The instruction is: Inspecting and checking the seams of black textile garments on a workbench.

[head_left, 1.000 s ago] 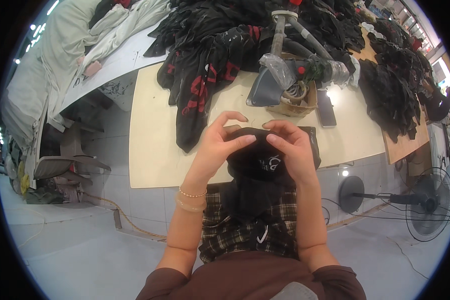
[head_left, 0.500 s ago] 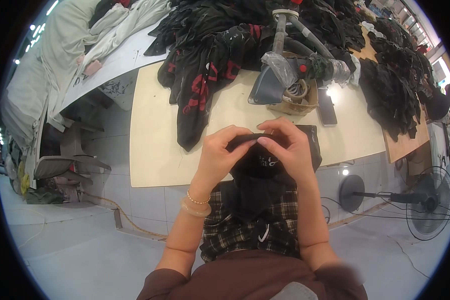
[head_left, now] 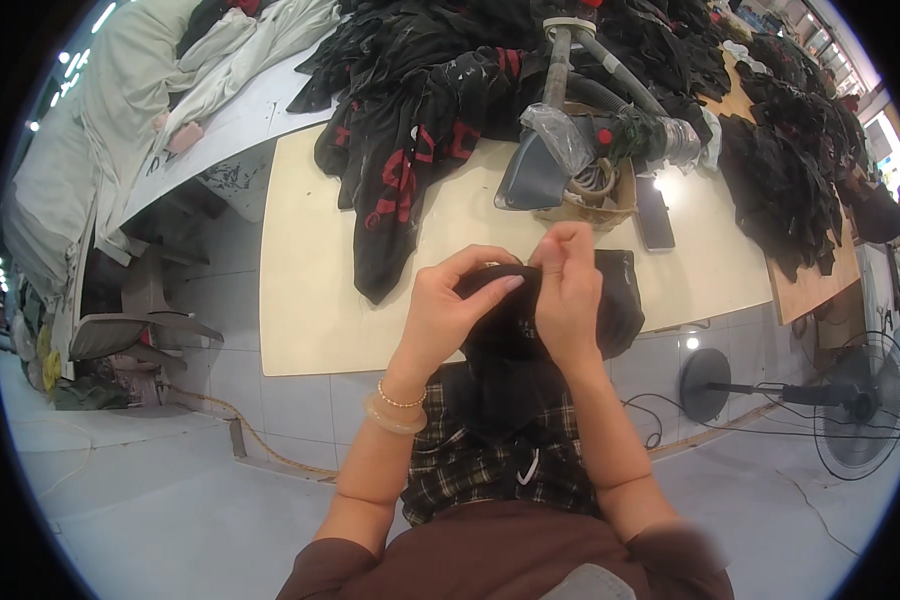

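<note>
A black garment (head_left: 498,325) with a small pale print lies over the table's near edge, and its lower part hangs down to my lap. My left hand (head_left: 440,305) grips a folded edge of it between thumb and fingers. A bracelet and a pale bangle circle that wrist. Beside it my right hand (head_left: 569,295) is raised at the garment's right side with its fingers pinched together. Whatever those fingertips hold, if anything, is too small to make out. Part of the black cloth is hidden behind my hands.
The cream tabletop (head_left: 310,270) carries a heap of black garments (head_left: 410,100) with red print. Further right are a blower-like grey nozzle (head_left: 530,178), a box with tape rolls (head_left: 600,200) and a phone (head_left: 656,220). A standing fan (head_left: 855,400) is at right, a chair (head_left: 130,335) at left.
My right hand has turned and lifted off the folded edge, its fingers now pinched together. The left hand keeps its grip on the garment, nearly in place.
</note>
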`<state>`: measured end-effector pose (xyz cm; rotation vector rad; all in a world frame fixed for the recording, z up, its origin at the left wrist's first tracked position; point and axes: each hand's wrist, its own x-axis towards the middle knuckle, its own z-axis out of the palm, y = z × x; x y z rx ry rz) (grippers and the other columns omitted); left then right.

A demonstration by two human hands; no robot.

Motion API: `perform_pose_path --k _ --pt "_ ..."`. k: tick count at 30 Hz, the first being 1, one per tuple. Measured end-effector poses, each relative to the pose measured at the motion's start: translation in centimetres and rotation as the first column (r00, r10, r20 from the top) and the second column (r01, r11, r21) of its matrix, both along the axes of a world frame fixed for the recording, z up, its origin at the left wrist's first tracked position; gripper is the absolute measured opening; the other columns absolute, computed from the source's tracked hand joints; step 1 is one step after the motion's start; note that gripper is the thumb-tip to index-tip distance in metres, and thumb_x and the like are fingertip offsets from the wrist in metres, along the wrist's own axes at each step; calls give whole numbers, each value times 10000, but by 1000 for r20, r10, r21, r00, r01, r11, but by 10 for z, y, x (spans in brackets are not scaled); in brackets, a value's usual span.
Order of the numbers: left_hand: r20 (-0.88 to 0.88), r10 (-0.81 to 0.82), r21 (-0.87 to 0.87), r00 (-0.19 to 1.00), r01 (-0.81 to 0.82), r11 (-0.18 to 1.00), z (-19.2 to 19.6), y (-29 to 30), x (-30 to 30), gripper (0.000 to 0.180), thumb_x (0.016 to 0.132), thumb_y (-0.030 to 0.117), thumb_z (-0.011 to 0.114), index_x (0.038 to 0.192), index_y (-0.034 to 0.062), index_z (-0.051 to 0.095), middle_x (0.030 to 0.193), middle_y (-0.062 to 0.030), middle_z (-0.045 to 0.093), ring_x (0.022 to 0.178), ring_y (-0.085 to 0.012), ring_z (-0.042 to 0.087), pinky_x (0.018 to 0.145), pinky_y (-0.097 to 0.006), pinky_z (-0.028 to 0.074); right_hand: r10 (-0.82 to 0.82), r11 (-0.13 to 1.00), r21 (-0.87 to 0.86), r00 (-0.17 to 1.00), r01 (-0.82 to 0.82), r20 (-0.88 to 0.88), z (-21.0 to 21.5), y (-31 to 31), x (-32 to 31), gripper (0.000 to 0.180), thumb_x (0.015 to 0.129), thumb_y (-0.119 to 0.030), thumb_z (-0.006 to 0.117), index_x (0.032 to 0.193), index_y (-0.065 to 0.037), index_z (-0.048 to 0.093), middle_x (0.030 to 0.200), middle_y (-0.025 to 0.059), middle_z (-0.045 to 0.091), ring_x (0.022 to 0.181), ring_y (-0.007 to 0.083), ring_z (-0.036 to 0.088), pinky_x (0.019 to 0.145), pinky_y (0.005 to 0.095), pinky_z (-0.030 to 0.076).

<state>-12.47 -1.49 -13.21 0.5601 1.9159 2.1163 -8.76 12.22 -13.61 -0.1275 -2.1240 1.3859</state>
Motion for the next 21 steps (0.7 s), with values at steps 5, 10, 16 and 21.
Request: perform_pose_path --k 5,10,16,21 --pt "-150 158 -74 976 -171 983 -15 -1 -4 146 836 18 710 951 -60 667 846 -29 677 786 -66 598 721 -201 488 74 930 -361 997 -75 -18 -1 14 -4 112 955 -96 573 975 -21 493 740 39 593 625 78 514 591 233 431" --pt "-126 226 -18 966 -230 973 -25 6 -10 158 836 38 709 958 -56 676 817 -59 694 734 -70 599 672 -217 485 134 984 -127 989 -125 62 -7 10 0 219 806 -77 733 970 17 623 785 68 631 672 108 562 653 241 469" --pt "-76 392 102 917 -384 918 -30 24 -13 162 865 43 700 994 -49 671 869 -14 673 772 -55 580 714 -193 476 13 937 -349 996 16 83 -12 -3 -7 152 822 -59 700 919 43 644 755 51 643 671 79 560 638 224 457" --pt "-40 420 138 907 -411 901 -25 32 -13 158 866 43 690 988 -57 669 857 -37 692 779 -64 588 718 -209 481 -2 903 -428 995 43 96 -12 -1 -13 137 842 -71 696 895 45 646 735 8 622 668 44 516 614 202 425"
